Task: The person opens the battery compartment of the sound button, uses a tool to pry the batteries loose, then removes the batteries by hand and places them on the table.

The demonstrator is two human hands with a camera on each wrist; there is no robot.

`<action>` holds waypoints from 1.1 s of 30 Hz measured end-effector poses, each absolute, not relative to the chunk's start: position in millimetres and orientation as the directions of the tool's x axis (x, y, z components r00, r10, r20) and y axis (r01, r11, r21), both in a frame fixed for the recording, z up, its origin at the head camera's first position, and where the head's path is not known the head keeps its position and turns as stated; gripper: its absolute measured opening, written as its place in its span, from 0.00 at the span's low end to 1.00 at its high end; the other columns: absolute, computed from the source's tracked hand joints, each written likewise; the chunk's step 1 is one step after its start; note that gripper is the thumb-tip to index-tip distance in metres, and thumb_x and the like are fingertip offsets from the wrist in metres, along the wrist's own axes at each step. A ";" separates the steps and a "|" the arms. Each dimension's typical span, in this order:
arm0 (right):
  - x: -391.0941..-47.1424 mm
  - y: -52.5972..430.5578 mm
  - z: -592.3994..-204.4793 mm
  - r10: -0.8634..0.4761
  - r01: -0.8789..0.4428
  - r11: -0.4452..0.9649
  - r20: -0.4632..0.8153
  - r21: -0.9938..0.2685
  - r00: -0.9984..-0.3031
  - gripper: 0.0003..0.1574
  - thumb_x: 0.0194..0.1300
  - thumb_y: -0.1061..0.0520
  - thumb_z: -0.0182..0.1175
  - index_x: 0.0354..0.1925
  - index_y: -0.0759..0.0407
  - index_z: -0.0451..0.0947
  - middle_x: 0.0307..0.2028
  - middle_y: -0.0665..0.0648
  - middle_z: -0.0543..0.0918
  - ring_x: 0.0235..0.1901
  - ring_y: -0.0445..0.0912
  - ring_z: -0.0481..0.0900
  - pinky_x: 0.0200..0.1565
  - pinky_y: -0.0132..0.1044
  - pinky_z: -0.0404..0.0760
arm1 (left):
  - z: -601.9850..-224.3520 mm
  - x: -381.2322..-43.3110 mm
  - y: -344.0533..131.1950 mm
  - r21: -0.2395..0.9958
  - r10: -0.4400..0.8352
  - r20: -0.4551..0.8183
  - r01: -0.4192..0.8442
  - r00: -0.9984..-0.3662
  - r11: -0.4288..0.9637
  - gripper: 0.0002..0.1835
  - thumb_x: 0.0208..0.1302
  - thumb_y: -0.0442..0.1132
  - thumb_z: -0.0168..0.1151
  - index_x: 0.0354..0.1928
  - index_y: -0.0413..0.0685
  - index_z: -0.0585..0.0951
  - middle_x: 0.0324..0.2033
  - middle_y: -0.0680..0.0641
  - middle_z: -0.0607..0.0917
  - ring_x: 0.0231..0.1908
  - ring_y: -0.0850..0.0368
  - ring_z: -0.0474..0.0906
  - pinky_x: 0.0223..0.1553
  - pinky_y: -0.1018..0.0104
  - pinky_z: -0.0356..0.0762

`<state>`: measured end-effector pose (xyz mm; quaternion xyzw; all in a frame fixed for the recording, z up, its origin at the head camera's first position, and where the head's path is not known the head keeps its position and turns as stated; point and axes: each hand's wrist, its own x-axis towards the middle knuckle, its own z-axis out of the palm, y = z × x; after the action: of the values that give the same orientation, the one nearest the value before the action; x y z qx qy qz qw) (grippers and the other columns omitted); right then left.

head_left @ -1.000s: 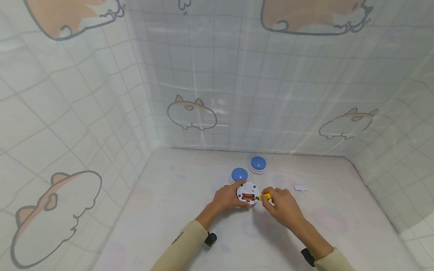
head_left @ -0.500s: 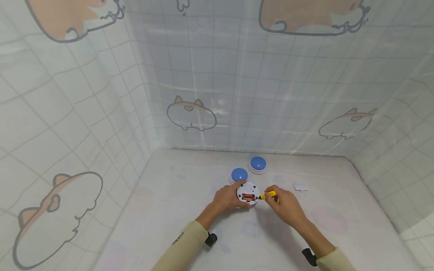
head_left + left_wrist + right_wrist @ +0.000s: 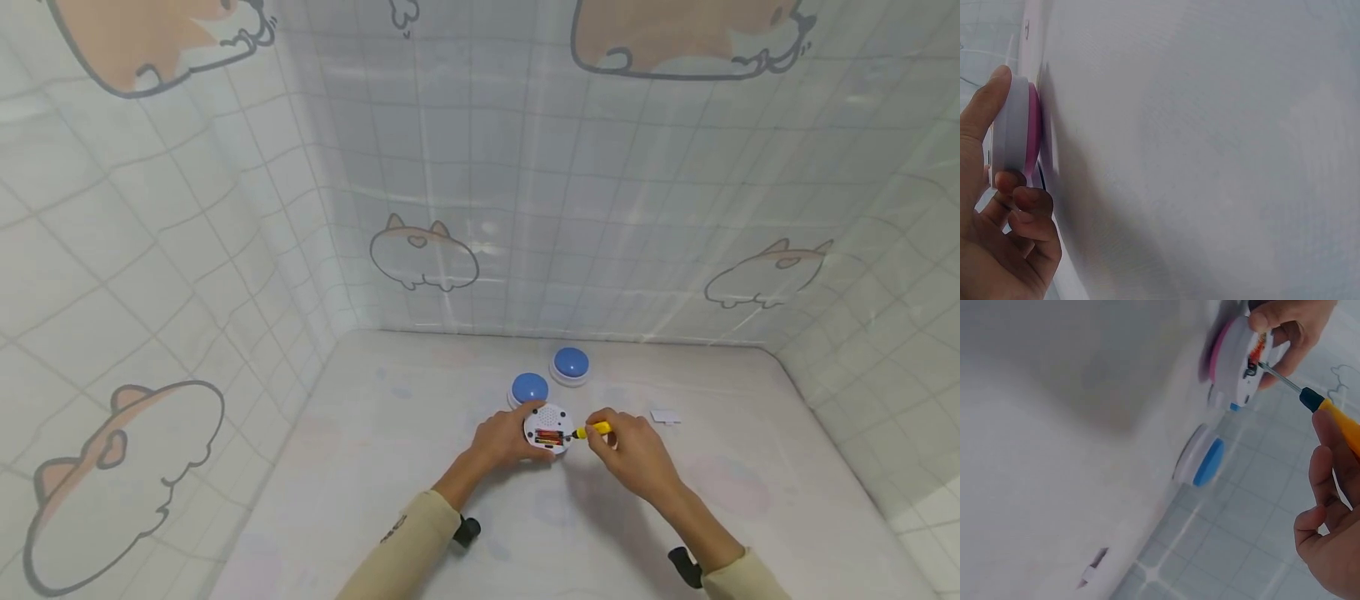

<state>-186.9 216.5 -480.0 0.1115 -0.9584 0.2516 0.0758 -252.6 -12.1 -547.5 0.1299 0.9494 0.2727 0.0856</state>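
Observation:
My left hand (image 3: 504, 437) grips a round white push-button device (image 3: 548, 414) by its edge, its underside turned up. The device's pink top (image 3: 1034, 125) faces the table in the left wrist view. Inside its uncovered battery compartment lie red-and-black batteries (image 3: 549, 435), below a patch of small speaker holes. In my right hand (image 3: 632, 452) is a screwdriver (image 3: 1342, 422) with a yellow and dark green handle, held between thumb and fingers. Its metal tip reaches the end of the batteries in the right wrist view.
Two white-based buttons with blue domes stand behind the device, a nearer one (image 3: 529, 388) and a farther one (image 3: 571, 364). A small white battery cover (image 3: 665, 416) lies on the table to the right. A tiled-pattern sheet (image 3: 600, 208) rises behind the table.
The right hand with the screwdriver has shifted slightly right, and the handle shows more. One battery end looks slightly tilted now. The left hand keeps its hold on the device.

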 end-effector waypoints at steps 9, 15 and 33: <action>-188.2 213.2 -480.6 -0.164 -0.217 0.858 0.153 -0.466 -0.975 0.13 0.67 0.48 0.64 0.48 0.49 0.83 0.32 0.48 0.82 0.33 0.46 0.71 0.35 0.37 0.73 | -549.4 -252.3 -12.1 0.542 0.304 -0.087 0.211 -0.949 0.814 0.52 0.42 0.70 0.76 0.72 0.72 0.67 0.54 0.51 0.84 0.46 0.54 0.79 0.46 0.51 0.77; -189.3 213.6 -481.0 -0.156 -0.216 0.870 0.168 -0.443 -0.973 0.14 0.67 0.48 0.64 0.48 0.49 0.83 0.31 0.48 0.81 0.33 0.46 0.71 0.35 0.38 0.73 | -550.8 -253.7 -12.4 0.542 0.302 -0.079 0.214 -0.950 0.813 0.52 0.43 0.70 0.76 0.72 0.72 0.67 0.54 0.51 0.84 0.46 0.54 0.78 0.46 0.51 0.78; -189.5 214.6 -483.8 -0.153 -0.208 0.833 0.148 -0.514 -0.977 0.14 0.70 0.48 0.63 0.50 0.50 0.83 0.29 0.47 0.79 0.31 0.45 0.71 0.32 0.37 0.72 | -551.7 -255.2 -13.6 0.534 0.304 -0.079 0.217 -0.949 0.817 0.52 0.42 0.71 0.76 0.72 0.72 0.67 0.54 0.51 0.84 0.46 0.54 0.78 0.45 0.52 0.78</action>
<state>-189.5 214.6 -483.8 0.0943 -0.9559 0.2736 0.0504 -255.2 -13.6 -551.7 0.1369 0.9498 0.2694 0.0807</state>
